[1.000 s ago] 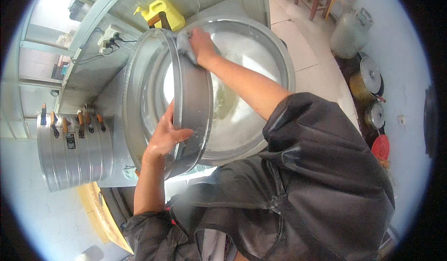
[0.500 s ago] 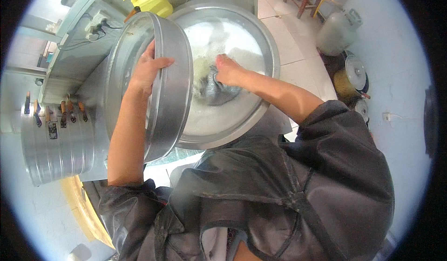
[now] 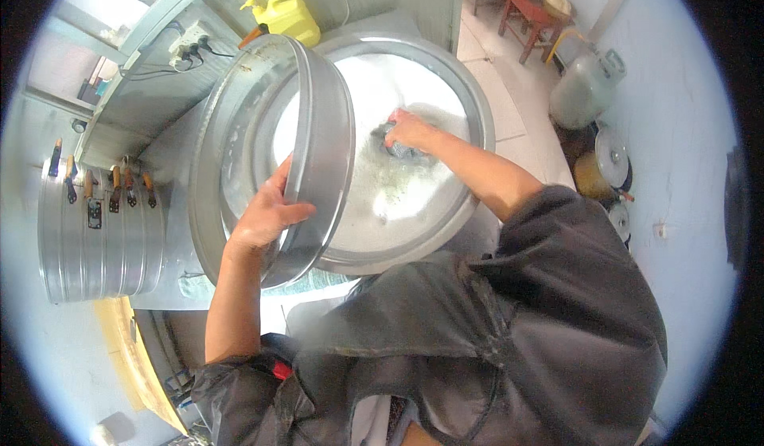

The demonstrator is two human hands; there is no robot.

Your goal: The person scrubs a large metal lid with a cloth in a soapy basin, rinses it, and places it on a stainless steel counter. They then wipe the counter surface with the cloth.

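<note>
My left hand (image 3: pixel 274 209) grips the near side of a wide metal steamer ring (image 3: pixel 328 140), fingers inside and thumb over its wall. The ring stands tilted on edge over the left part of a large round metal basin (image 3: pixel 481 120). Sudsy, cloudy water (image 3: pixel 374 215) fills the basin. My right hand (image 3: pixel 411 131) is closed on a wet grey cloth (image 3: pixel 404 151), bunched at the water's surface right of the ring. Part of the cloth is hidden by the hand and water. An orange-brown handle (image 3: pixel 251 37) shows at the ring's far edge.
Stacked metal steamer rings (image 3: pixel 103 259) with wooden handles stand at the left. Behind the basin are a yellow jug (image 3: pixel 292 21) and a power strip (image 3: pixel 191 40) with cables. A gas cylinder (image 3: pixel 585 94), lidded pot (image 3: pixel 611 159) and red stool (image 3: pixel 525 0) are at the right.
The view has shifted a little. My right hand has moved slightly farther across the basin, and the cloth shows smaller and more bunched. My left hand keeps its hold on the ring.
</note>
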